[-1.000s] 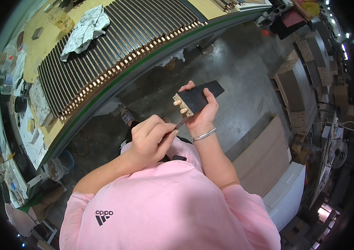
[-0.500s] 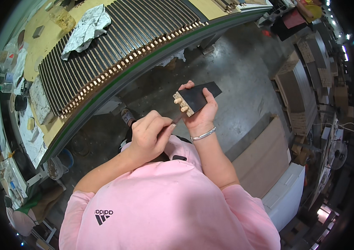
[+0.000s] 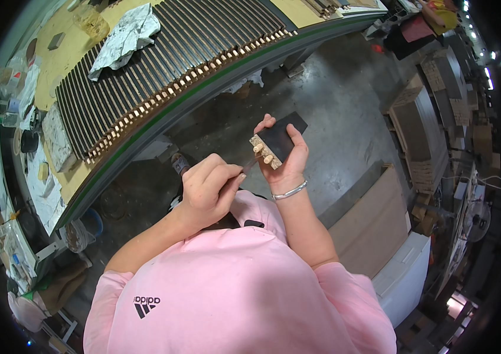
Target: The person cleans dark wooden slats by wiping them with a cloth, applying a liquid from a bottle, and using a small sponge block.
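My right hand (image 3: 291, 165) grips a small dark panel (image 3: 281, 137), thumb on one side and fingers round the other. Two pale wooden dowels (image 3: 268, 159) stick out of the panel's raw chipboard end, which faces my left hand. Pinched between the thumb and fingers of my left hand (image 3: 210, 187) is a thin, dark, blade-like tool (image 3: 250, 166). Its tip reaches to the chipboard end near the dowels; whether it touches cannot be made out. Both hands are held in front of my body, above the floor.
A green-edged workbench (image 3: 162, 115) runs along the upper left. On it lie a long row of dark panels (image 3: 191, 47) with dowels along their near ends, and a crumpled white cloth (image 3: 126, 41). Stacked boards (image 3: 418, 133) and a cardboard sheet (image 3: 368, 221) stand right. Another person (image 3: 424, 26) is far right.
The panel in my right hand has turned slightly, its dowel end swinging down and to the right. My left hand has shifted slightly left, still holding the tool.
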The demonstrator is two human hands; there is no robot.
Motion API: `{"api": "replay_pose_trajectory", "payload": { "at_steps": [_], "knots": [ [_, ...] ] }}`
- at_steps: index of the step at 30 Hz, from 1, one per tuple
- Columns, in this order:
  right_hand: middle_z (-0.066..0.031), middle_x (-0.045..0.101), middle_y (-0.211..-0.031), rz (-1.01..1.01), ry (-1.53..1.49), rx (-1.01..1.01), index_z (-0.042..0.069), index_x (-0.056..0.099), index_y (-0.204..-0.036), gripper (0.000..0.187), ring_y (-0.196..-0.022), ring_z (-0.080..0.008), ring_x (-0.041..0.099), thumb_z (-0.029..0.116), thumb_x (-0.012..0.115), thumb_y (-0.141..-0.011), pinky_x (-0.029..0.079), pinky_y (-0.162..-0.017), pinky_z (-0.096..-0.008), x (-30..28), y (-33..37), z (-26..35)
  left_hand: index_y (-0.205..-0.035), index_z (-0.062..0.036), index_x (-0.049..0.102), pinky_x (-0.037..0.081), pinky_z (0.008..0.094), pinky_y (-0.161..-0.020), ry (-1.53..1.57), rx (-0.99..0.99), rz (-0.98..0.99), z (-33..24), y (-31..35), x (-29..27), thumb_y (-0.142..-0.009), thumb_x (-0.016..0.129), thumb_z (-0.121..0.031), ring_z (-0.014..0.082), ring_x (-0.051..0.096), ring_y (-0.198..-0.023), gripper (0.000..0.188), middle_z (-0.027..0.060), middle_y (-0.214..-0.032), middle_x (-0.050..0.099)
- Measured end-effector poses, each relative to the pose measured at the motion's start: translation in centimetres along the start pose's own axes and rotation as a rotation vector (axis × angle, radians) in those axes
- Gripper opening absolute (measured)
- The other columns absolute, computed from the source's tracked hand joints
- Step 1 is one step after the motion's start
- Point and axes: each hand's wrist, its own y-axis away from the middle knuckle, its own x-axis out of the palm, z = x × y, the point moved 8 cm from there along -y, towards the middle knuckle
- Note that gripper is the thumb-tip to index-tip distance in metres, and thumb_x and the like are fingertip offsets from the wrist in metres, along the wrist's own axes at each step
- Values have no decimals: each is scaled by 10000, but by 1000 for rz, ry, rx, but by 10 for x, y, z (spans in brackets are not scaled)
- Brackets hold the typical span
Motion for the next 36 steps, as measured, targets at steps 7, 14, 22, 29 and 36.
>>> {"api": "replay_pose_trajectory", "payload": {
  "at_steps": [7, 14, 22, 29, 36],
  "knots": [
    [-140, 604, -926, -30, -59, 27, -43, 497, -1168, 392, -934, -284, 595, 276, 398, -962, 508, -889, -410, -1, 1, -3, -880, 13, 641, 391, 292, -480, -73, 7, -48, 10, 0, -10, -720, 720, 107, 193, 525, -550, 202, 91, -695, 556],
    [-140, 576, -943, 34, -76, 44, -86, 443, -1228, 408, -904, -265, 584, 194, 472, -933, 518, -884, -383, 4, 3, -4, -848, 5, 645, 400, 331, -477, -110, -11, -73, 10, -8, -8, -697, 724, 78, 225, 528, -547, 185, 88, -675, 523],
    [-138, 570, -956, 30, -185, 78, -79, 443, -1226, 410, -881, -251, 584, 207, 451, -932, 514, -882, -381, 2, 2, -2, -837, -2, 647, 401, 334, -475, -83, 36, -8, 0, -12, -7, -698, 725, 73, 226, 533, -549, 176, 88, -685, 531],
    [-134, 553, -932, 48, -205, 53, -110, 419, -1245, 424, -887, -241, 570, 126, 522, -909, 522, -879, -373, 3, 2, 2, -847, 0, 650, 374, 300, -473, -58, 34, 34, 0, -15, -5, -725, 715, 86, 195, 506, -537, 163, 84, -689, 539],
    [-136, 551, -930, 67, -164, 15, -111, 419, -1241, 421, -886, -238, 571, 123, 523, -908, 522, -881, -376, 3, 3, 8, -828, 1, 640, 407, 351, -487, -90, -32, 28, 3, -8, -8, -690, 723, 71, 244, 531, -557, 176, 96, -684, 523]
  ]
}}
